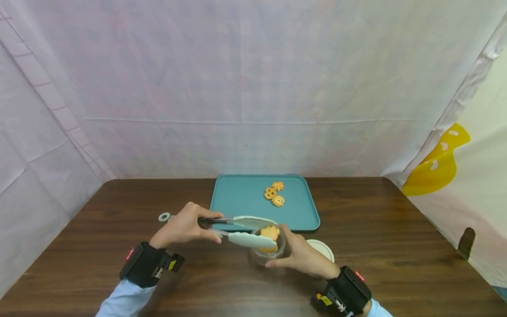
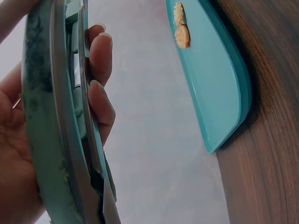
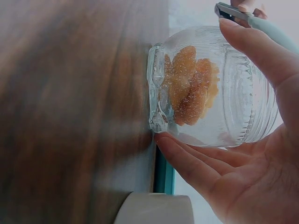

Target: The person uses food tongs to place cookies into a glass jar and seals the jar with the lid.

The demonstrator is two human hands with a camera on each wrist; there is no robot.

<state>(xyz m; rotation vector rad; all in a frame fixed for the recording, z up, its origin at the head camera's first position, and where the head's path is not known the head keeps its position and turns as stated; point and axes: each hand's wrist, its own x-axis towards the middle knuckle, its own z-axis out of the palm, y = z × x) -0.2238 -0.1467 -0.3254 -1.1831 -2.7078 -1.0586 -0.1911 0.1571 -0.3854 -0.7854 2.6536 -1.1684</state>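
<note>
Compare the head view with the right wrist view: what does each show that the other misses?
Only the head view shows the left hand gripping the tongs, a cookie between their tips, and three cookies on the teal tray. Only the right wrist view shows the ribbed glass and the cookies stacked inside. Both show the right hand holding the glass jar, the white lid and the wooden table.

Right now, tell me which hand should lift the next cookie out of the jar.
Left hand: it grips the tongs, whose tips sit over the glass jar. The right hand only steadies that jar.
</note>
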